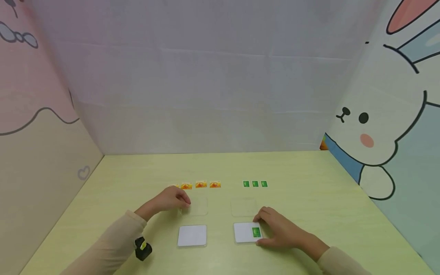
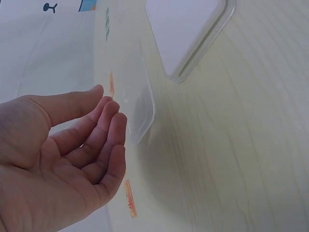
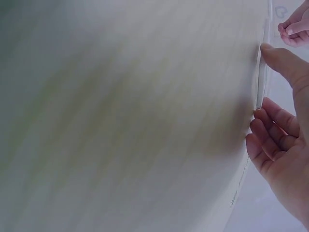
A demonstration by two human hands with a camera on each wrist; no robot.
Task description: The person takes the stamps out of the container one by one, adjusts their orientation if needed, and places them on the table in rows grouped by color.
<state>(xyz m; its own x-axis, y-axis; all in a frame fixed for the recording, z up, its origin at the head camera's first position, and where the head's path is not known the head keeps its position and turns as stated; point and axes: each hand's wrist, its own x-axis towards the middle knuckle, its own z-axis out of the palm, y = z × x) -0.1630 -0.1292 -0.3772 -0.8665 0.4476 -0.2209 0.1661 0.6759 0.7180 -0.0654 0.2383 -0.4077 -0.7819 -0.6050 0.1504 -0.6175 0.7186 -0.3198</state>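
Nearest the front, the left white box [image 1: 192, 236] lay untouched, and to its right the right white box [image 1: 242, 232] was gripped at its right end by the right hand [image 1: 280, 231], the thumb set at the near corner and the fingers at the far one. A green piece [image 1: 256, 232] was seen on its white face, close to that gripped end, and there lay the danger: by a thumb slid inward it could be nudged askew, and by a tug the box could be dragged along with it. A little farther off, at the left edge of the left clear lid [image 1: 199, 207], the left hand [image 1: 173, 198] was poised with fingers loosely bent, nothing visibly pinched; whether the lid was touched could not be told. So see-through an edge could be misjudged, and the lid skidded by a fingertip. Beside it, the right clear lid [image 1: 242, 207] lay free. Farthest out, the orange pieces [image 1: 201, 184], the leftmost partly hidden, could be swept out of line by the knuckles; the green row [image 1: 255, 183] was less exposed.
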